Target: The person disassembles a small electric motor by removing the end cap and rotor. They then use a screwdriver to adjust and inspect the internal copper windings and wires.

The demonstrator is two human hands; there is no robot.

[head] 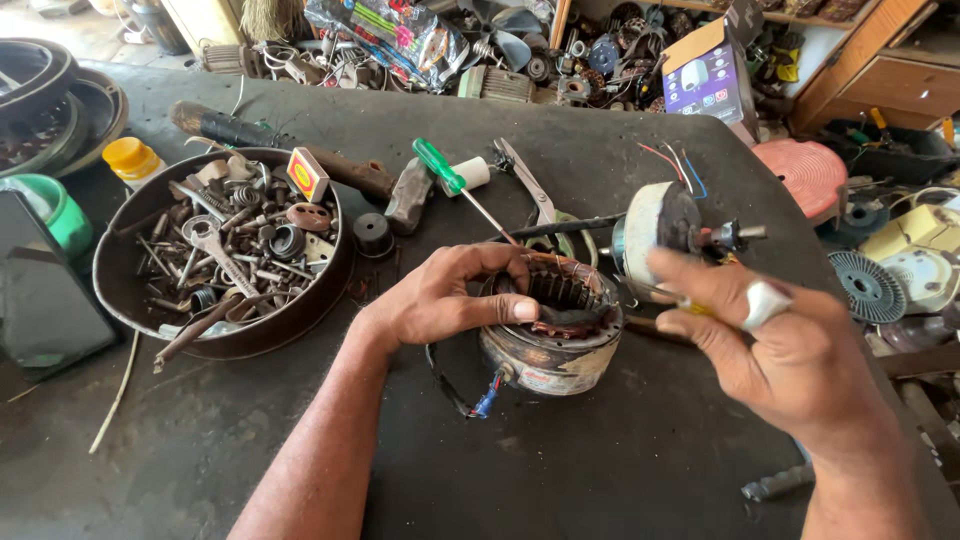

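Note:
My left hand [450, 295] grips the rim of a round motor stator [555, 335] with copper windings, thumb laid across its open top. The stator sits on a dark worktable [560, 470]; a black lead with a blue connector [487, 400] trails from its side. My right hand [775, 345], blurred and wearing a silver ring, hovers just right of the stator and pinches a thin tool with a yellow handle [697, 307]. Behind it lies a motor rotor with a shaft [660, 230] and coloured wires.
A round metal pan of bolts, nuts and a wrench [225, 255] stands at left with a matchbox [307, 173] on its rim. A green-handled screwdriver [450, 175], pliers [530, 185] and a hammer [390, 190] lie behind the stator. Cluttered parts and a cardboard box [705, 75] line the back.

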